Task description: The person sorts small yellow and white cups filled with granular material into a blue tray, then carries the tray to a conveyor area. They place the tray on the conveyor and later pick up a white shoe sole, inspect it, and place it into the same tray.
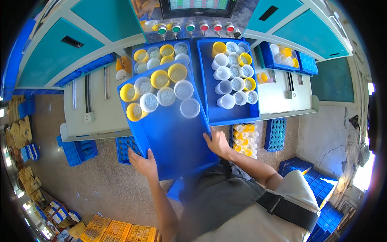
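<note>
A blue plastic tray (175, 147) is held between my two hands, tilted a little to the left. My left hand (144, 163) grips its left side near the front, thumb over the rim. On the right side, my right hand (217, 142) closes round the rim. Yellow cups (160, 78) and white cups (166, 96) stand in the tray's far half, most of them with small pale grey pieces inside. Its near half shows blue bottom. Partly hidden behind it, another blue tray (141, 45) holds similar cups. To the right sits a third blue tray (213, 115) with cups in rows.
A machine panel with green and red buttons (190, 26) and a screen (199, 4) rises beyond the trays. Pale work surfaces (288, 101) extend to both sides. Below stand a box of yellow and white cups (245, 141), blue crates (316, 177) and yellow crates (117, 230).
</note>
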Available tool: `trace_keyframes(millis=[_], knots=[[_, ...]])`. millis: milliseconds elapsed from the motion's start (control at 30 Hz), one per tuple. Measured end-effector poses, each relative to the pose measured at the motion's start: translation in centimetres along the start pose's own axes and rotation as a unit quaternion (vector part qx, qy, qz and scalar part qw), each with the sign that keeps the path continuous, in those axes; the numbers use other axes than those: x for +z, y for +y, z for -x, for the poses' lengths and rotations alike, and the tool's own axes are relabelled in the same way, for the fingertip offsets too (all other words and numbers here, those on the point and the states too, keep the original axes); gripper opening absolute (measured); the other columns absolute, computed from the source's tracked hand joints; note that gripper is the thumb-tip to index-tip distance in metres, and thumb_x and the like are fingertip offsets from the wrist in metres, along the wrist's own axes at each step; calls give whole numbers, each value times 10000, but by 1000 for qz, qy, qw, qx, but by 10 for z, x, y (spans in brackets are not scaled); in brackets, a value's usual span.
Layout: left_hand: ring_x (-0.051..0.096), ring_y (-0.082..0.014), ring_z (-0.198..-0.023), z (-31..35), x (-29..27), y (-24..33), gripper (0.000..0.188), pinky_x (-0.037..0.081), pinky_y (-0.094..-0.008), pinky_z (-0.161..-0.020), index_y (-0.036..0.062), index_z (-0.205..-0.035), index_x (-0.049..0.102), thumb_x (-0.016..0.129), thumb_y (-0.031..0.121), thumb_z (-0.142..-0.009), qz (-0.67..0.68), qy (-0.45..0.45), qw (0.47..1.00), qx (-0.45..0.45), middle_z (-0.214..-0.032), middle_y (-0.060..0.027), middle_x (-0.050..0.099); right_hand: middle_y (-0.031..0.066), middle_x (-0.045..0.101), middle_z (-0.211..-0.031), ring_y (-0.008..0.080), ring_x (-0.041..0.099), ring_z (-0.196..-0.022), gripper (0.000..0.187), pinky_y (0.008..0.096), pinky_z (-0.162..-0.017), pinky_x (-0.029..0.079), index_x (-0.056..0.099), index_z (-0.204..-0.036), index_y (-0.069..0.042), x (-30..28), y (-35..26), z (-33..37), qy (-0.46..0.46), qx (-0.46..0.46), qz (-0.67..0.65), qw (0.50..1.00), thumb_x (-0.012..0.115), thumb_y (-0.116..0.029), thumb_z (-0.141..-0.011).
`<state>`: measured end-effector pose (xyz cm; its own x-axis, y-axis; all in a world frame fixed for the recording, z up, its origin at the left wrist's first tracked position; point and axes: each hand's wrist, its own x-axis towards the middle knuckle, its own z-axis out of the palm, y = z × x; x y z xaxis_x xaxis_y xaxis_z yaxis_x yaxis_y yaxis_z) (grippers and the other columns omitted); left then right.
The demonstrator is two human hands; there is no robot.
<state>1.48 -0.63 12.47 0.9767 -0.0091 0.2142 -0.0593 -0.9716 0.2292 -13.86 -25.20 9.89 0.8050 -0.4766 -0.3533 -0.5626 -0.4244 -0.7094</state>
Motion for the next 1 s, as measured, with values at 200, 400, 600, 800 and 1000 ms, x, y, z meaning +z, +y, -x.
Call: trace_keyframes(millis=[200, 400, 600, 800, 1000], knots=[[708, -456, -979, 46, -47, -36, 381, 549, -490, -839, -122, -1233, 598, 695, 31, -897, 225, -288, 929, -54, -1086, -316, 704, 281, 697, -821, 450, 702, -767, 253, 488, -700, 558, 689, -1090, 28, -39, -9, 56, 84, -24, -3, 996, 667, -160, -922], [684, -463, -787, 140, -153, -62, 295, 540, -526, -750, -80, -1105, 647, 663, 146, -916, 226, -324, 910, 123, -864, -256, 691, 219, 714, -786, 271, 714, -689, 255, 406, -669, 541, 695, -1058, 45, -75, -15, 242, 78, 110, -32, 990, 682, -171, -922], [674, -447, -741, 212, -198, -62, 301, 536, -532, -708, -47, -954, 648, 629, 253, -940, 166, -474, 846, 178, -842, -251, 684, 209, 729, -790, 253, 720, -686, 275, 390, -679, 552, 697, -1039, 74, -100, -3, 374, 53, 266, -29, 962, 684, -157, -892], [710, -452, -840, 300, -113, -66, 376, 557, -535, -789, -77, -972, 670, 597, 292, -961, 66, -563, 809, 158, -856, -298, 707, 279, 714, -850, 352, 735, -787, 282, 444, -743, 551, 702, -994, 75, -60, 125, 399, -3, 298, 7, 955, 713, -171, -857], [602, -456, -1228, 427, 77, -166, 592, 478, -469, -1043, -91, -1371, 545, 582, 394, -1034, 199, -486, 851, -9, -1313, -321, 619, 313, 709, -932, 443, 715, -917, 302, 511, -843, 554, 729, -988, 32, 114, 378, 332, -16, 312, -11, 950, 740, -220, -822]])
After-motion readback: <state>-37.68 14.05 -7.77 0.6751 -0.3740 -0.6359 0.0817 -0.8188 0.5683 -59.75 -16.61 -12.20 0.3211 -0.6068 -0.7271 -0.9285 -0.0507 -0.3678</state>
